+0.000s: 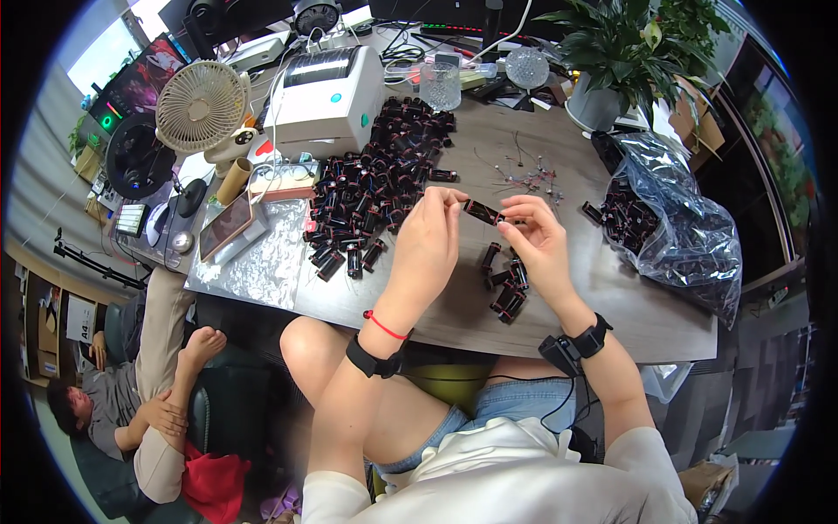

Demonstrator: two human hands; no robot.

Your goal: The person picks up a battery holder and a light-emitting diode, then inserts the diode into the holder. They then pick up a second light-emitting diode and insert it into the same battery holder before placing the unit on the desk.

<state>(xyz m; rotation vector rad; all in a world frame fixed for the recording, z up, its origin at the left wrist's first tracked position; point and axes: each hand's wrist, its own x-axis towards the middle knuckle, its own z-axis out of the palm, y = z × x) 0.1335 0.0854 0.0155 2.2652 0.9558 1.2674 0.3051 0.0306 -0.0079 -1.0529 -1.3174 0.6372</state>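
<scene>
One small cluster of black cylinders [499,279], too overlapped to count, lies toward the near edge of the desk [611,306]; just beyond, the left hand [434,223] and right hand [537,240] angle inward, fingers of each pinched on opposite ends of one black part [484,211] above the desk; farther, one clear bag [690,253] rightward, one uncountable heap [375,188] leftward

Glossy plastic casing [483,211], shiny plastic bag [685,227], smooth wood-grain tabletop [602,301]
</scene>
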